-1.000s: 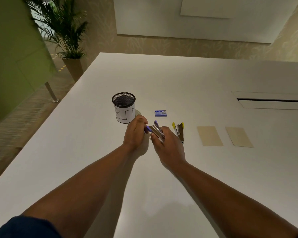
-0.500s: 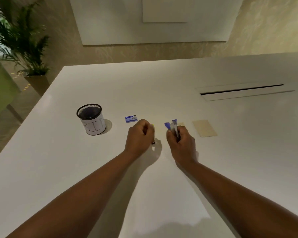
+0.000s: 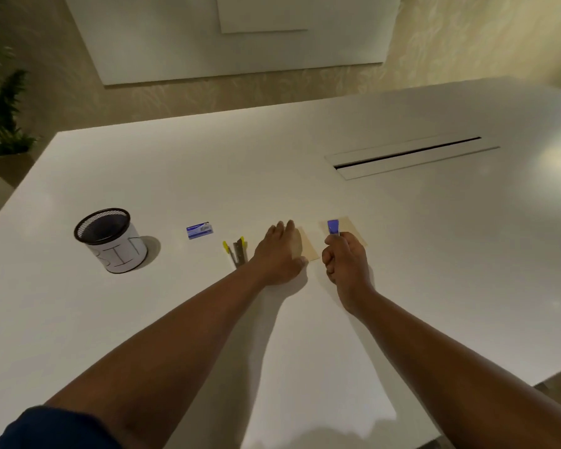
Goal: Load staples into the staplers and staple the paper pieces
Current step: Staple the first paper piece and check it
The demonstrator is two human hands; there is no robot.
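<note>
My right hand (image 3: 345, 259) is closed around a blue stapler (image 3: 333, 227), whose tip sticks up above my fist. It hovers over the near edge of a tan paper piece (image 3: 350, 226). My left hand (image 3: 280, 252) lies flat, fingers spread, on a second tan paper piece (image 3: 308, 247), covering its left part. A yellow stapler (image 3: 237, 252) lies opened on the white table (image 3: 272, 176), just left of my left wrist. A small blue staple box (image 3: 200, 230) sits further left.
A black mesh cup (image 3: 110, 239) with a white label stands at the left. A long cable slot (image 3: 412, 156) is cut into the table at the back right. A potted plant (image 3: 0, 108) stands beyond the left table edge.
My view swung right. My left hand left the blue stapler and moved onto the left paper piece, opening flat. My right hand carried the blue stapler over to the right paper piece.
</note>
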